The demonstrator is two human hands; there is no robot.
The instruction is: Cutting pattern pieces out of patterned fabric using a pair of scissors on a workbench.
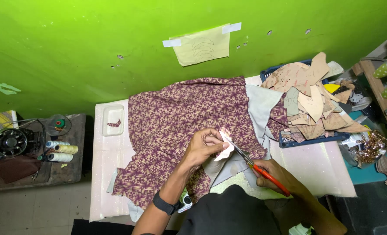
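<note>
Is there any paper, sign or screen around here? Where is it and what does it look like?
Paper sheet: taped to the green wall above the table, pale yellow, roughly rectangular, with faint pencil outlines and two white tape strips at its top corners.
Cardboard pattern pieces: heaped in the blue basket on the table's right side, tan and brown, odd curved shapes, some with markings.
No screens or packages show.

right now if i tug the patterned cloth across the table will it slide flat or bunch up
Probably bunch: the patterned cloth lies rumpled and droops over the table edge, so it looks floppy. It seems thin and light. The left hand rests on it, which may pin that spot.
</note>
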